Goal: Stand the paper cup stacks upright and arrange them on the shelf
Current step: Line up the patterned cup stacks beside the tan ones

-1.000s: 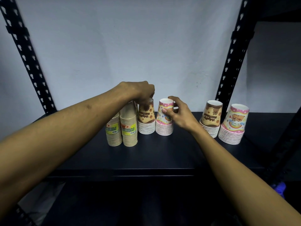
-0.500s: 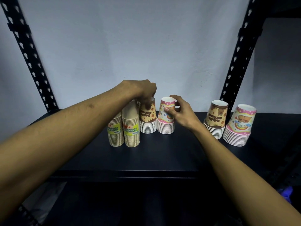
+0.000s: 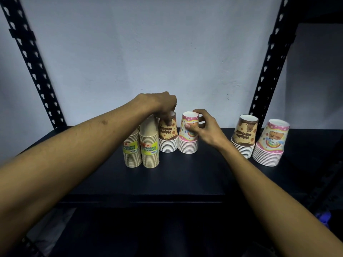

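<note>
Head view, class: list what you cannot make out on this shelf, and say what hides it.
1. Top of the brown printed stack: covered by the left hand.
2. Rear plain stack: partly behind the left forearm and the front plain stack.
3. Small label print: too small to read.
4. Right of the pink stack: under the right hand.

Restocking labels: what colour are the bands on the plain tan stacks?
Yellow-green labels, head view.

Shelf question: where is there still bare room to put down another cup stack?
The widest bare patch of the shelf lies between the pink stack held by the right hand and the brown stack further right. The front strip is bare too. It is crowded around the plain stacks under the left hand.
</note>
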